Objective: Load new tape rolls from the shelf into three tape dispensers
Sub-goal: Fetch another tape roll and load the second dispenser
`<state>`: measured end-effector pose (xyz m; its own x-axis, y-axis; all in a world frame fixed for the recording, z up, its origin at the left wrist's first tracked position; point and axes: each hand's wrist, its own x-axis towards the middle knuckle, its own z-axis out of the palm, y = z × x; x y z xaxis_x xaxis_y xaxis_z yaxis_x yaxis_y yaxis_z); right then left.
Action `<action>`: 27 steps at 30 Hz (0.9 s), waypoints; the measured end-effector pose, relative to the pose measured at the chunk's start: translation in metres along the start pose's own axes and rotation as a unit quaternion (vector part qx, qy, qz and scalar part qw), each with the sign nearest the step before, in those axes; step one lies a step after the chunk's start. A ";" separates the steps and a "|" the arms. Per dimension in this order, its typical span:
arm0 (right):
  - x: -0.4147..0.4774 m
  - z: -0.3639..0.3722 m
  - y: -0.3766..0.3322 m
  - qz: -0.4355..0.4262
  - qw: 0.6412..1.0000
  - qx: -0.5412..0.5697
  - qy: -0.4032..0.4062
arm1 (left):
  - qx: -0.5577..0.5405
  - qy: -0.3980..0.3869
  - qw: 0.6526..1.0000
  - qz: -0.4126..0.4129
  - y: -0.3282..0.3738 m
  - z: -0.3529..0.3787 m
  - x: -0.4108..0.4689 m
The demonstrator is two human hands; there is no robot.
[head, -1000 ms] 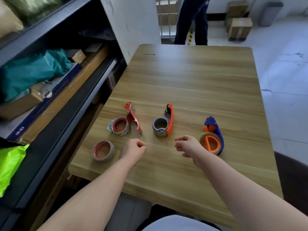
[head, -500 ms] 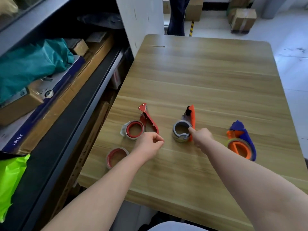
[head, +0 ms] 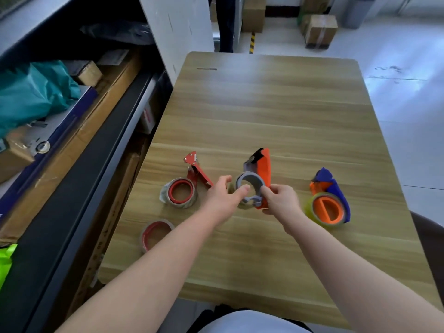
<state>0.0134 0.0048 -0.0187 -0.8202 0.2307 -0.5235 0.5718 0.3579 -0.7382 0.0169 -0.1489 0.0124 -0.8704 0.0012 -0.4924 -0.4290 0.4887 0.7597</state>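
Observation:
Three tape dispensers lie in a row on the wooden table (head: 276, 111). The middle one is orange with a grey hub (head: 260, 171); my right hand (head: 280, 200) grips its near end and holds it tilted up. My left hand (head: 222, 195) pinches the grey ring and the roll on it from the left. A red metal dispenser (head: 195, 168) at the left carries a red-core roll (head: 179, 194). At the right, a blue and orange dispenser (head: 330, 186) holds a yellowish roll (head: 314, 210). A loose red-core roll (head: 155, 233) lies near the front left edge.
A dark shelf unit (head: 79, 179) runs along the table's left side, holding cardboard boxes, a teal bag (head: 33, 94) and a green bag. A white pillar stands behind the table's far left corner. A person's legs (head: 224, 22) and boxes stand on the floor beyond.
Both hands moved from the table's front onto the middle orange dispenser. The right hand took hold of it and raised it; the left opened from a fist and closed on its grey ring.

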 end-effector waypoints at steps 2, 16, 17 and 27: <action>-0.016 -0.011 -0.002 -0.048 0.999 0.004 -0.002 | -0.054 0.000 0.998 -0.023 0.010 0.010 -0.006; -0.038 -0.129 0.032 -0.124 0.961 -0.197 0.153 | -0.198 0.016 0.977 -0.072 0.029 0.047 -0.065; -0.041 -0.130 0.032 -0.125 0.964 -0.175 0.153 | -0.212 0.024 0.974 -0.078 0.030 0.052 -0.068; -0.088 -0.120 0.071 -0.003 0.923 0.271 -0.272 | -0.333 0.040 0.940 -0.062 0.030 0.099 -0.100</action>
<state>0.1236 0.1187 0.0261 -0.7785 -0.3107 -0.5454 0.6119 -0.1824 -0.7696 0.1149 -0.0484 0.0424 -0.8081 -0.0975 -0.5809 -0.5609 -0.1739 0.8094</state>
